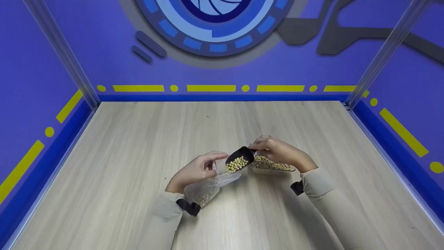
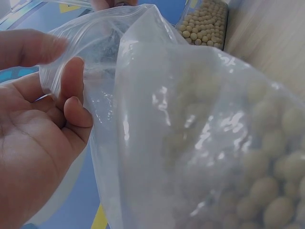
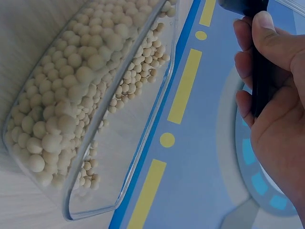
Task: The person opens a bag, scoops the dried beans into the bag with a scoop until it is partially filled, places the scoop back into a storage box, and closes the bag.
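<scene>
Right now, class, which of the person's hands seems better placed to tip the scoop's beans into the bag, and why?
Probably the right hand: it holds the black scoop, with beans inside, close to the mouth of the clear bag. The left hand is occupied holding that bag.

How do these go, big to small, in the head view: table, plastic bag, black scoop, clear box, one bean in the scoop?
1. Table
2. Plastic bag
3. Black scoop and clear box: partly hidden, too close to rank
4. One bean
</scene>
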A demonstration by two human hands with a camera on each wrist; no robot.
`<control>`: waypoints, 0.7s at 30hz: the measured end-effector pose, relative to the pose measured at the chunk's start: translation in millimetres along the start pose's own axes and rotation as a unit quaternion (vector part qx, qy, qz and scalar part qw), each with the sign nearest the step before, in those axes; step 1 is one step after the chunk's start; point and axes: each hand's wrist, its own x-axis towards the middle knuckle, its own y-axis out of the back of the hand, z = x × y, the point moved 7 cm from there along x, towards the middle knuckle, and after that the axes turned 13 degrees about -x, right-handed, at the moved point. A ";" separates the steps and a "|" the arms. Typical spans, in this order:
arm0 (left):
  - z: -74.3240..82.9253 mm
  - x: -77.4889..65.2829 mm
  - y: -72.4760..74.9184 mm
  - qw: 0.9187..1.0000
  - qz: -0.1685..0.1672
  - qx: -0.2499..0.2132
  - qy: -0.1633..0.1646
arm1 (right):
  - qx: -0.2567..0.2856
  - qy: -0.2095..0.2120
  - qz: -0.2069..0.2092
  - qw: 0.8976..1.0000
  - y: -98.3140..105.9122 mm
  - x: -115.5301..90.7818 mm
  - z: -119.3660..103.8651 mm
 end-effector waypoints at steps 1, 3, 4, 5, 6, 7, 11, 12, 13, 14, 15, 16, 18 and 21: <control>0.1 0.0 -0.1 1.000 0.000 0.001 0.000 | -0.001 0.001 0.000 1.000 0.2 0.1 -0.2; 0.2 0.0 -0.3 1.000 -0.001 0.002 -0.001 | -0.007 0.004 0.001 1.000 0.9 0.4 -1.1; 0.3 0.0 -0.4 1.000 -0.001 0.002 -0.001 | -0.010 0.005 0.001 1.000 1.2 0.4 -1.5; 0.5 0.0 -0.5 1.000 -0.002 0.003 -0.001 | -0.013 0.006 0.001 1.000 1.5 0.5 -1.9; 0.7 0.0 -0.6 1.000 -0.003 0.003 -0.001 | -0.016 0.007 0.000 1.000 1.9 0.6 -2.2; 1.1 0.0 -0.7 1.000 -0.003 0.003 -0.001 | -0.018 0.007 0.000 1.000 2.3 0.7 -2.6; 1.4 0.3 -0.8 1.000 -0.005 0.002 0.000 | -0.023 0.015 0.001 1.000 3.8 1.1 -4.3; 1.3 0.4 -0.9 1.000 -0.005 0.001 0.000 | -0.025 0.018 0.004 1.000 4.1 1.1 -4.6; 1.0 0.4 -0.8 1.000 -0.005 0.000 0.001 | -0.030 0.023 0.006 0.999 4.4 1.2 -5.2; 0.9 0.5 -0.8 1.000 -0.005 -0.003 0.001 | -0.034 0.027 0.008 0.999 4.6 1.2 -5.7; 0.7 0.4 -0.7 1.000 -0.005 -0.006 0.002 | -0.039 0.031 0.010 0.999 4.7 1.4 -6.2; 0.6 0.4 -0.7 1.000 -0.005 -0.007 0.002 | -0.044 0.034 0.012 0.998 4.8 1.4 -6.7; 0.3 0.5 -0.4 1.000 -0.004 -0.009 0.003 | -0.052 0.036 0.015 0.998 5.3 1.5 -7.1; 1.0 0.1 0.7 1.000 -0.001 -0.003 0.001 | -0.054 0.031 0.016 0.998 6.5 1.4 -7.7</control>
